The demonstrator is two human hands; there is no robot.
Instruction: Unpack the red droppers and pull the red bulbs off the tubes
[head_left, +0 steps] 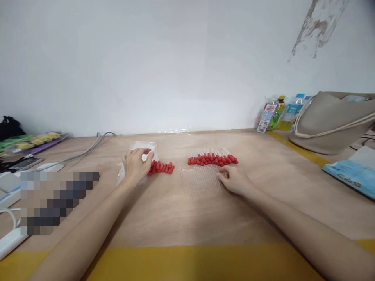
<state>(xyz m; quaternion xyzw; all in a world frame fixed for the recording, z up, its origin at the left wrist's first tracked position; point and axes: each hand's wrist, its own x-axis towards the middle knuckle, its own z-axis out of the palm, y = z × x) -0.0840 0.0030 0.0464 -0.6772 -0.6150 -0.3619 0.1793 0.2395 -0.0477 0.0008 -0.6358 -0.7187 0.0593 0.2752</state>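
With right hand (236, 179) at the right edge of a row of clear tubes (199, 181), fingertips drawn close, with no telling from this angle whether pinching one; with left hand (136, 164) curved, thumb and forefinger parted over a clear bag (120, 174), beside a cluster of red tips (164, 168). As for the tubes, laid flat side by side on the counter (164, 220), just in front of red-tipped sticks (213, 159); likely light, smooth and apt to roll, perhaps brittle if squeezed; best taken singly, at mid-length, with a gentle two-finger hold.
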